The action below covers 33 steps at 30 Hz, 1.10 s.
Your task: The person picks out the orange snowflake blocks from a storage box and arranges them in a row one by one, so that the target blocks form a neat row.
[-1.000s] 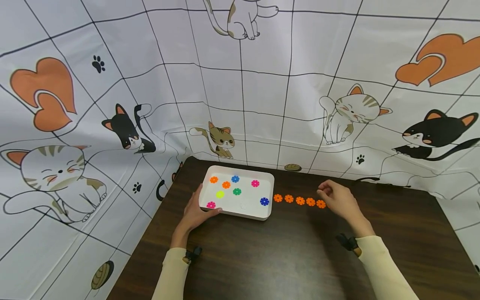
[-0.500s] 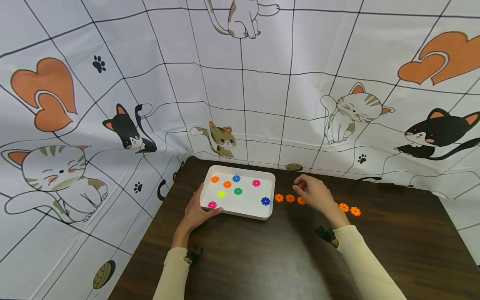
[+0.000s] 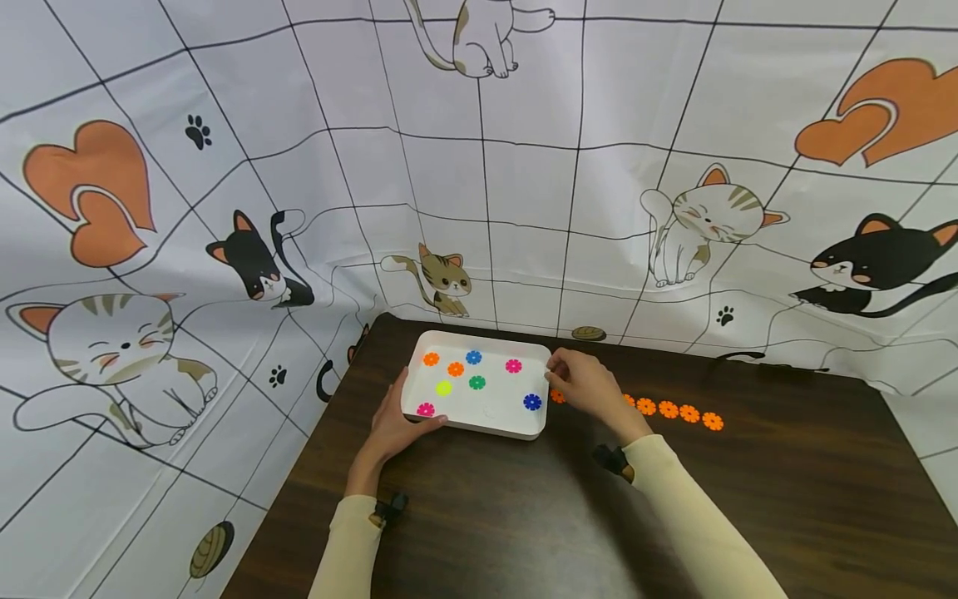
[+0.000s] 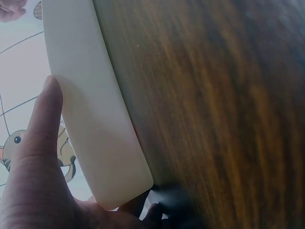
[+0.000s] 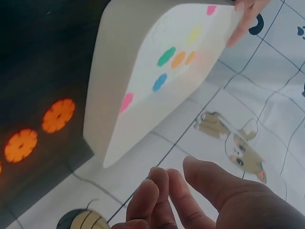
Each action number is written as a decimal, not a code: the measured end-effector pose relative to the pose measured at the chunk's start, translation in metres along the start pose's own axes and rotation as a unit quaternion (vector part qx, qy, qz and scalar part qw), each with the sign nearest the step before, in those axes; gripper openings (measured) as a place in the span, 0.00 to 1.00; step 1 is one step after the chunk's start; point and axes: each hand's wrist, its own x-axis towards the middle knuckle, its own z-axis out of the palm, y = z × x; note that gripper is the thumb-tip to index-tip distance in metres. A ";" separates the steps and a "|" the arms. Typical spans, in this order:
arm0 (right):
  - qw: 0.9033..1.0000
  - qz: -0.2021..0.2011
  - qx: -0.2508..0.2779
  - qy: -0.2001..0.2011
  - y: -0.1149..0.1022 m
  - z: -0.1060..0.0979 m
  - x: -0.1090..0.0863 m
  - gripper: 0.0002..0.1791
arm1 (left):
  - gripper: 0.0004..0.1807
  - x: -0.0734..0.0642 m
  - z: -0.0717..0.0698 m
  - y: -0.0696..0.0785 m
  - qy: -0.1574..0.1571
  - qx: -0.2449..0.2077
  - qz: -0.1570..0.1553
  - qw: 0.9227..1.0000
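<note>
A white tray (image 3: 467, 402) lies on the table, holding loose notched plastic discs: orange (image 3: 456, 369), blue (image 3: 474, 357), green (image 3: 476, 383), yellow (image 3: 444, 388), pink (image 3: 513, 366) and dark blue (image 3: 532, 403). My left hand (image 3: 395, 426) grips the tray's near left corner, thumb along the front wall, as the left wrist view also shows. My right hand (image 3: 587, 387) hovers by the tray's right edge, fingers loosely bent. Nothing shows between its thumb and fingers in the right wrist view. Under and beyond it runs a row of orange discs (image 3: 669, 409), partly hidden by the hand.
The dark wooden table (image 3: 509, 516) reaches toward me and to the right. Behind and left of it hangs a white sheet (image 3: 524, 183) with grid lines, cats and hearts, meeting the table's back edge close behind the tray.
My right hand has moved left from the row's right part to the tray's right edge, uncovering orange discs at the right end. The left hand and tray stay in place.
</note>
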 end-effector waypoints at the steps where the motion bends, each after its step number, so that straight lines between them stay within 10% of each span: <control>1: 1.000 -0.001 -0.001 -0.003 -0.002 0.002 0.002 0.12 | 0.69 0.000 0.000 0.000 -0.001 0.000 0.001 1.000; 33: 0.997 -0.021 -0.018 -0.074 -0.042 0.073 0.042 0.08 | 0.68 -0.001 -0.001 0.000 0.001 0.012 -0.010 1.000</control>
